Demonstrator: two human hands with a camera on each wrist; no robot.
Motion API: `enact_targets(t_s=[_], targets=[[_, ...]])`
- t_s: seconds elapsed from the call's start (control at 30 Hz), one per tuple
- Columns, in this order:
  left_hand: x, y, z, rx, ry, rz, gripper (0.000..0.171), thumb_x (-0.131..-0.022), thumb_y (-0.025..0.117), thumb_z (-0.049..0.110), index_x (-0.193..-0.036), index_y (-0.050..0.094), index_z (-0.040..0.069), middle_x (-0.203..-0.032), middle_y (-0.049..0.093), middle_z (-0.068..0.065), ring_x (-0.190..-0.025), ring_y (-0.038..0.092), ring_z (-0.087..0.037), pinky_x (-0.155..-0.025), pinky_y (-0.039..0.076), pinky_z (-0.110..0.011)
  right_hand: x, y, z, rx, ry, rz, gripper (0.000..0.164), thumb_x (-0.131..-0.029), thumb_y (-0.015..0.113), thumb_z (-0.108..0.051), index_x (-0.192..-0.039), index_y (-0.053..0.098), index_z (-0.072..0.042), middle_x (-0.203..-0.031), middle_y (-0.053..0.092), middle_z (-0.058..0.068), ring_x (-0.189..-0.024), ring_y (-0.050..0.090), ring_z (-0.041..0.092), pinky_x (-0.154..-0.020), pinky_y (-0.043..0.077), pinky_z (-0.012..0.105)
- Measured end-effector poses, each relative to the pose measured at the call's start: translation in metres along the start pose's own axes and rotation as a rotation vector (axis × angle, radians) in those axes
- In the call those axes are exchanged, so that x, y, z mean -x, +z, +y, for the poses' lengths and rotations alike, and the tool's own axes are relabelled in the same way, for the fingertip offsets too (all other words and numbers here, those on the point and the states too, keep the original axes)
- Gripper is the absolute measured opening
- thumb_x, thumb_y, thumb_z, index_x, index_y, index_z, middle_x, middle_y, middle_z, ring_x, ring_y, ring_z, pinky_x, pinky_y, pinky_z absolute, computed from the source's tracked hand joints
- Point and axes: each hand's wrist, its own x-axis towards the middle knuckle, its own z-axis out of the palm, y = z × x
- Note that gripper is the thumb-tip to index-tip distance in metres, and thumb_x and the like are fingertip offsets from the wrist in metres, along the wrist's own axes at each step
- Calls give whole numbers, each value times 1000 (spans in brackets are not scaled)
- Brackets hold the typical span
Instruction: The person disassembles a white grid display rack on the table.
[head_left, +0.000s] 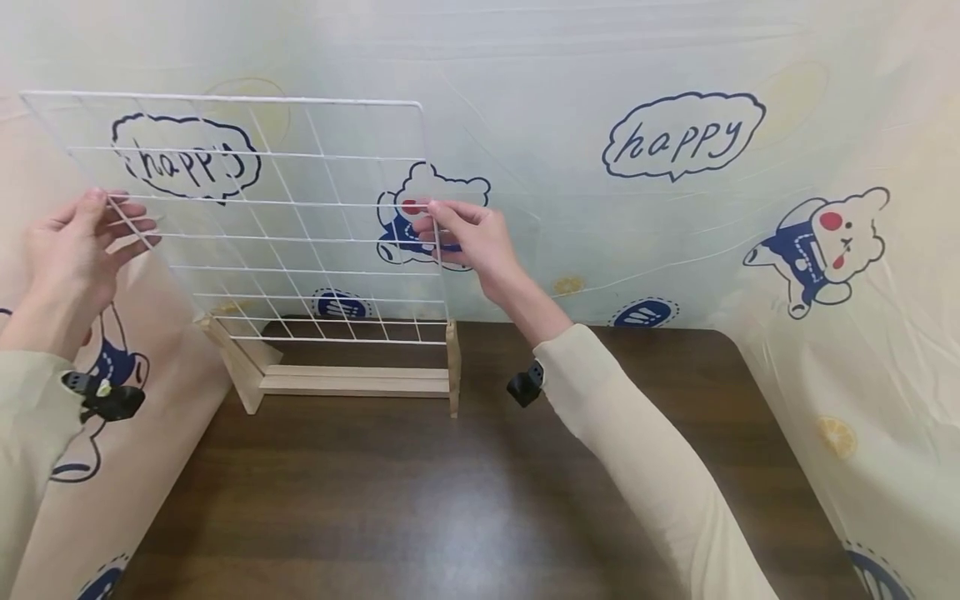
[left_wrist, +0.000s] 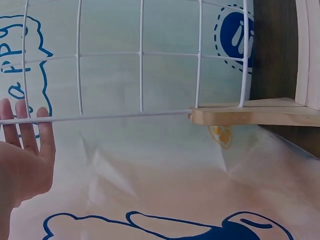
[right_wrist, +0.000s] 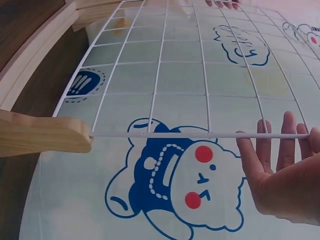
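Wire grid (head_left: 322, 239) pinched by hands (head_left: 86, 246) (head_left: 477, 242), cropped at top in wrist views.

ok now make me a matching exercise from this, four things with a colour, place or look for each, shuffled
1. wire grid
2. wooden stand
3. table
4. right hand

A. dark brown, underneath the stand
B. at the grid's right side edge
C. white and open-meshed
D. pale, at the grid's lower end

Right pairs: 1-C, 2-D, 3-A, 4-B
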Motion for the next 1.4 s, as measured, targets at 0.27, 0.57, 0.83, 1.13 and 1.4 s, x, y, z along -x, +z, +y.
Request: enact_targets(t_s=[0.27, 0.57, 0.83, 1.13, 1.4], targets=[[1, 5, 6, -5, 18, 7, 31, -91, 66, 16, -116, 64, -2, -94, 72, -14, -76, 72, -28, -63, 60, -37, 2, -1, -9, -2, 11, -27, 28, -94, 64, -27, -113, 71, -7, -96, 72, 10, -100, 66, 32, -87, 55, 43], [2, 8, 10, -79, 17, 35, 34, -89, 68, 22, -117, 64, 2, -100, 71, -10, -80, 72, -23, -65, 60, -33, 3, -1, -8, -14, 5, -31, 27, -95, 64, -25, -114, 71, -9, -97, 72, 11, -99, 67, 31, -82, 57, 37], [1, 11, 12, -58, 16, 24, 33, -90, 67, 21, -117, 64, 0, -100, 71, -12, -79, 72, -25, -65, 60, -33, 2, -2, -14, 18, -11, -32, 26, -95, 63, -25, -114, 71, -9, -96, 72, 10, -97, 67, 31, -87, 55, 42], [0, 8, 12, -129, 45, 11, 39, -87, 69, 26, -119, 63, 3, -107, 68, -10, -86, 70, -22, -67, 59, -29, 1, -2, -17, 47, -18, -47, 29, -95, 63, -27, -116, 70, -9, -96, 73, 9, -96, 68, 27, -83, 57, 39], [-3, 13, 13, -117, 46, 42, 37, -89, 68, 26, -118, 63, 4, -103, 68, -9, -82, 69, -21, -66, 59, -30, -2, -2, -22, 25, -15, -41, 27, -94, 64, -27, -114, 71, -10, -95, 73, 9, -93, 69, 24, -81, 57, 37]])
